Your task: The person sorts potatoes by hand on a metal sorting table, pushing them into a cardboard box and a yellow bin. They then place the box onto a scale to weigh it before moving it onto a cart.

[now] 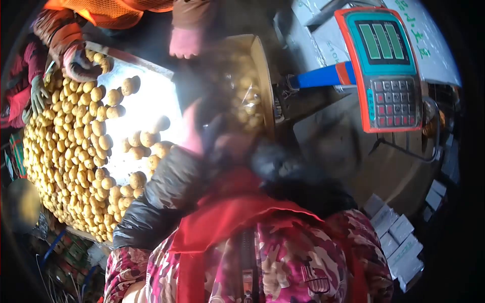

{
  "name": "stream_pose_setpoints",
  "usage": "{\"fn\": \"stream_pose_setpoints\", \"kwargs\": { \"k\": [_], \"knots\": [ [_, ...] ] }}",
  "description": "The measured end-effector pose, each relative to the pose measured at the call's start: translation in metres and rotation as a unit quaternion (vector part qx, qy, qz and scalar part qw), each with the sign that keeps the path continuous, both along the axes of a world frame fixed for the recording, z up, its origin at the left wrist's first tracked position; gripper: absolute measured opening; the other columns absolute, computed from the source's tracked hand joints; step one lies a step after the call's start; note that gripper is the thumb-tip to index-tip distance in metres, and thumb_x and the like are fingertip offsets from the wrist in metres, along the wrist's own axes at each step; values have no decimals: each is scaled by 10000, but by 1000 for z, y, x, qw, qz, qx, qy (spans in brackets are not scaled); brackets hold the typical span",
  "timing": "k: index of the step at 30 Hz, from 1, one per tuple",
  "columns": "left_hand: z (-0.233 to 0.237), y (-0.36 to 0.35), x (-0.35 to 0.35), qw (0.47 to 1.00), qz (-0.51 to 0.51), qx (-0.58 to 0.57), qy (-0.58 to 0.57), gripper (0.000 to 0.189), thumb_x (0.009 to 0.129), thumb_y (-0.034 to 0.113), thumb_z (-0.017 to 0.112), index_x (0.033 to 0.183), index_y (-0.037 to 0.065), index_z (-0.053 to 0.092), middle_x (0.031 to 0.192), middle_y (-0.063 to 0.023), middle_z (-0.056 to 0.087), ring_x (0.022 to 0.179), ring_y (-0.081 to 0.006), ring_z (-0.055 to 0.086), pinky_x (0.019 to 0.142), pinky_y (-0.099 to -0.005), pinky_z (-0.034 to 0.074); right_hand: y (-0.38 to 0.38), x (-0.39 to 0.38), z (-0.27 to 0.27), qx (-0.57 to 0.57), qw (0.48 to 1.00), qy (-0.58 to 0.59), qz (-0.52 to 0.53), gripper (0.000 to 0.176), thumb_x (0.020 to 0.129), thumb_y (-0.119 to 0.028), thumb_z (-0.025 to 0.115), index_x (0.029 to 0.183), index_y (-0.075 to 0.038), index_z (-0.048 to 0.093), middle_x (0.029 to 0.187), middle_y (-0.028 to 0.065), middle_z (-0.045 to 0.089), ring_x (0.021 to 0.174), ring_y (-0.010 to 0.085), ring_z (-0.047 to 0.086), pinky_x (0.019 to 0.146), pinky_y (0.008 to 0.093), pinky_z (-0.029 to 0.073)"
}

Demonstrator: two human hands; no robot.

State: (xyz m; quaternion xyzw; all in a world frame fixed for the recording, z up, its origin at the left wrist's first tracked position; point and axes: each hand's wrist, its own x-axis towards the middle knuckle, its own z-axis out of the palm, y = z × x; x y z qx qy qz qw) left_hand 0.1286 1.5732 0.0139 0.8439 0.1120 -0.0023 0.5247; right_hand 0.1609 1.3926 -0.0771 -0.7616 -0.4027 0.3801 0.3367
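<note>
My left hand (192, 130), in a pink glove, is near the right edge of the sorting table, close to loose potatoes (148, 139). Motion blurs its fingers. My right hand (238, 144) is a dim smear in front of my chest, below an open cardboard box (263, 76). Whether either hand holds anything cannot be made out. Potatoes (246, 98) lie under clear plastic inside that box. A large heap of potatoes (76, 146) covers the left of the table, whose bare white surface (144, 103) shines brightly.
Co-workers' gloved hands reach in: one (80, 64) at the heap's top, a grey one (39, 96) at its left, a pink one (185, 42) beyond the table. A red and teal weighing scale display (389, 70) stands right. White cartons (399, 237) are stacked lower right.
</note>
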Motion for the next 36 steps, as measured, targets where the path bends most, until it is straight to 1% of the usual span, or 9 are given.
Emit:
{"fn": "stream_pose_setpoints", "kwargs": {
  "k": [12,13,18,24,27,29,32,35,36],
  "knots": [
    [12,-30,36,833,-385,300,258,818,807,502,788,1468,102,520,1428,-214,549,1324,-421,529,1105,-481,464,-104,-37,-25,-289,941,-132,115,195,922,-182,565,1080,-149,674,1053,87,706,966,286,694,860,445,524],
    [35,-29,44,833,-399,283,259,818,807,506,788,1467,107,520,1427,-211,551,1323,-422,530,1103,-483,466,-121,-36,-21,-299,932,-169,111,178,872,-205,621,849,-152,790,874,68,764,821,267,736,708,448,573],
    [2,13,70,879,-309,323,166,786,773,375,865,1434,107,535,1373,-205,585,1280,-437,557,1041,-497,494,-191,17,7,-288,925,-234,87,150,855,-201,636,886,-183,781,911,72,743,945,277,735,800,439,579],
    [-19,9,142,912,-273,248,182,769,875,326,799,1521,81,462,1436,-224,567,1324,-379,561,1107,-432,467,-134,89,49,-219,943,-50,-246,274,905,-161,583,1099,-88,762,1086,202,730,1036,364,701,877,453,562],
    [-105,25,169,934,-253,17,253,603,949,262,720,1485,82,510,1366,-186,628,1208,-321,635,1033,-415,519,-146,129,-29,274,682,261,-626,338,958,-205,643,1228,-5,684,1148,219,713,1090,302,695,954,411,545],
    [-114,34,193,969,-146,-14,200,471,1007,203,656,1450,81,552,1294,-154,684,1098,-279,699,966,-403,565,-139,101,6,170,723,8,-669,328,1034,-238,591,1187,40,677,1115,201,725,1074,281,700,940,387,556],
    [-91,52,224,958,-85,265,66,465,967,315,688,1382,120,609,1188,-200,710,1095,-354,700,958,-439,564,-171,33,79,43,763,-232,-601,454,913,-89,749,1320,46,601,1291,133,661,1192,226,635,1029,387,516],
    [-101,76,240,828,-124,543,67,499,940,372,728,1356,116,627,1190,-256,707,1121,-407,697,960,-444,566,-172,-35,59,105,594,202,-772,471,977,-279,677,1306,47,591,1250,194,675,1131,256,674,974,401,540],
    [-102,81,236,811,-146,559,91,488,937,373,731,1334,105,637,1176,-257,710,1116,-408,698,952,-448,568,-157,-51,48,-2,630,197,-751,530,982,-377,636,1298,47,602,1249,219,676,1131,288,678,976,417,533]
  ]
}}
